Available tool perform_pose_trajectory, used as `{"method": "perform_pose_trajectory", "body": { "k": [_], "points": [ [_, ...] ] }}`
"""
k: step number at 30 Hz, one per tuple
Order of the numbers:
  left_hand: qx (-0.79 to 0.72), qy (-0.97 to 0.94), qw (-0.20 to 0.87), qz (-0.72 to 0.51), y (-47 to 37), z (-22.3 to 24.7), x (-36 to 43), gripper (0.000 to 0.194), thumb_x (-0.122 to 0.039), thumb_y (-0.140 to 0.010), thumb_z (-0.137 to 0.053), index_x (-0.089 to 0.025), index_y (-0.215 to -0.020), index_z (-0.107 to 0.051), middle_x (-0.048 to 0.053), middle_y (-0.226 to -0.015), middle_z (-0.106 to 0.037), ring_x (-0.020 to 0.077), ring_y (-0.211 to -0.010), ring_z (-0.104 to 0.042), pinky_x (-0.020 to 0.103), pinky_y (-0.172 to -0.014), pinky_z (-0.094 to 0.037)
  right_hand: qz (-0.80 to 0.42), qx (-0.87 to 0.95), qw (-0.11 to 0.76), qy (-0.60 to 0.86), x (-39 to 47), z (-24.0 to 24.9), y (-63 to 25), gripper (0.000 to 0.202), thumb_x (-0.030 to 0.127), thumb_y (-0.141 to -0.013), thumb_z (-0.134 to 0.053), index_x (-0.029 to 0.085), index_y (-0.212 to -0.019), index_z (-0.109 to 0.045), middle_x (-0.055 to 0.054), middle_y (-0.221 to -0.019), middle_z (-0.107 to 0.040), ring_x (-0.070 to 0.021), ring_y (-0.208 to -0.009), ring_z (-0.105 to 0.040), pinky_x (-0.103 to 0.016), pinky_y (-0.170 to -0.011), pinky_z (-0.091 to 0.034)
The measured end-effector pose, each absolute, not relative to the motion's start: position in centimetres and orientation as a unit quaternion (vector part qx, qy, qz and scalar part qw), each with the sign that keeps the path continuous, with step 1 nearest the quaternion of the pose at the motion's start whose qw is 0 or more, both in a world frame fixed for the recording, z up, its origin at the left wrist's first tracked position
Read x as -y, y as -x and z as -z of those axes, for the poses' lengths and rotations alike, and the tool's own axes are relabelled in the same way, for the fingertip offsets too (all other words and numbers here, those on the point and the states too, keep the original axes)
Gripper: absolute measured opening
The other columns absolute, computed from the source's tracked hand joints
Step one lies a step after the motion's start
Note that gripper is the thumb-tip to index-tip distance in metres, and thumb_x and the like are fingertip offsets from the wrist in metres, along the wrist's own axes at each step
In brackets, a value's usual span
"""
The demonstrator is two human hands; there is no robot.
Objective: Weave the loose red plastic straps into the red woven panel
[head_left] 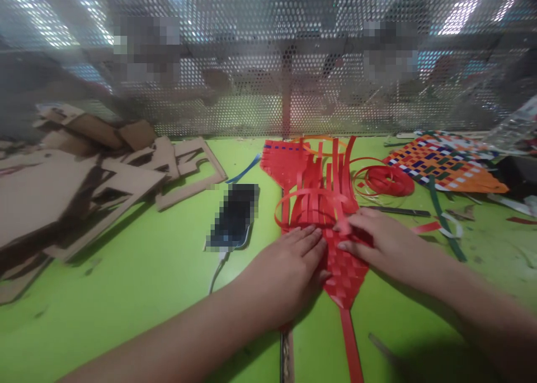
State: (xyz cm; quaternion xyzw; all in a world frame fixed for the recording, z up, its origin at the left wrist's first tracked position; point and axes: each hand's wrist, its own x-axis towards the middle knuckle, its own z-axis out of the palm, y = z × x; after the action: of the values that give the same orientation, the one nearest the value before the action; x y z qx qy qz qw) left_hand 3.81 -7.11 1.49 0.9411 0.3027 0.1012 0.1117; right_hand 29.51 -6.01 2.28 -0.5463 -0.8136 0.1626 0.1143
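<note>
A woven panel of flat, glossy red strips [344, 282] lies on a bright green surface [142, 293], right of centre, tapering to a point on the near side. One long strip [351, 344] trails from that point toward the viewer.

The left hand [293, 265] lies palm down with fingers extended, pressing on the panel and hiding its left part. The right hand [377, 235] is on the panel's right edge, thumb and fingers partly spread; a strip meets its fingertips, but whether it is pinched is unclear.

Beyond the hands, unwoven strip ends [310, 195] fan away, with a thin red loop [277, 208] curving across them. Just behind sits another red piece [285, 165] with a row of blue dashes.

To the right are a round coil of red strapping [392, 183], a slim dark bar [405, 211], a green strip [445, 226] and an orange, blue, green and white woven mat [444, 162].

To the left are a smartphone [235, 215] with a white cable [215, 274], a narrow blue strip [243, 169] and, farther out, a jumble of angular brown cardboard [37, 190]. A perforated panel [251, 103], dotted with small holes, walls off the far edge.
</note>
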Motion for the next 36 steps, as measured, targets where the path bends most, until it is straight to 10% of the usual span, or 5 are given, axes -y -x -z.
{"method": "perform_pose_trajectory", "body": {
  "k": [11,17,23,36],
  "points": [
    [-0.321,-0.941,0.039,-0.098,-4.4,-1.4,7.8,0.050,-0.037,-0.115,-0.040,-0.009,-0.151,-0.059,0.018,-0.153,-0.063,0.0357,-0.143,-0.057,0.056,-0.125,-0.042,-0.132,0.817,0.106,0.552,6.2,-2.3,-29.3,0.014,0.034,-0.100,-0.067,0.024,-0.102,-0.077,-0.009,-0.099,-0.072,-0.0290,-0.095,-0.067,-0.039,-0.081,-0.050],
    [-0.394,-0.914,0.008,-0.099,-4.1,-2.6,8.0,0.035,-0.044,-0.104,-0.063,-0.012,-0.114,-0.073,0.017,-0.119,-0.072,0.0350,-0.107,-0.067,0.053,-0.091,-0.060,-0.134,0.817,0.084,0.555,6.0,-2.5,-29.3,0.020,0.040,-0.101,-0.068,0.022,-0.098,-0.076,-0.010,-0.096,-0.070,-0.0298,-0.091,-0.066,-0.040,-0.077,-0.049],
    [-0.457,-0.885,0.070,-0.059,-3.9,-2.9,7.7,0.067,-0.071,-0.102,-0.055,-0.010,-0.126,-0.070,0.021,-0.127,-0.068,0.0400,-0.117,-0.064,0.059,-0.097,-0.058,-0.152,0.814,0.103,0.551,6.2,-2.2,-29.4,0.018,0.033,-0.102,-0.066,0.024,-0.113,-0.077,-0.011,-0.107,-0.073,-0.0293,-0.100,-0.068,-0.041,-0.085,-0.052],
    [-0.466,-0.858,0.197,-0.088,-3.6,-2.8,6.6,0.071,-0.066,-0.094,-0.072,-0.013,-0.140,-0.060,0.016,-0.133,-0.061,0.0351,-0.120,-0.061,0.056,-0.108,-0.054,-0.174,0.806,0.107,0.555,6.3,-2.7,-29.3,0.019,0.033,-0.102,-0.066,0.026,-0.116,-0.077,-0.009,-0.112,-0.074,-0.0290,-0.104,-0.070,-0.041,-0.088,-0.053]
  ]
}}
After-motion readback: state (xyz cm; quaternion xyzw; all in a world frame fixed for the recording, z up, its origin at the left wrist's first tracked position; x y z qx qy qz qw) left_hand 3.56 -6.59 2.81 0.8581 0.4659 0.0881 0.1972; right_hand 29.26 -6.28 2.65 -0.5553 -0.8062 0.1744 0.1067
